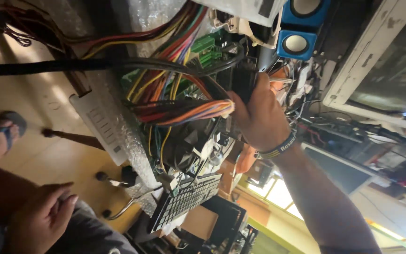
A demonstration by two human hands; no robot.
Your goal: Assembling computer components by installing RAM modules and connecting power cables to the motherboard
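Two hands in view: left hand (41, 214) nearest, loosely open, resting on a knee. Farther right, right hand (258, 115) closed around a black connector (244, 81) beside bundled coloured wires (184, 110). Beyond, green circuit board (206, 51), blue speakers (298, 43).

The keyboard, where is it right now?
In the head view the keyboard lies low in the middle of the picture, just under the cooler fan and the wire bundle, between the two hands.
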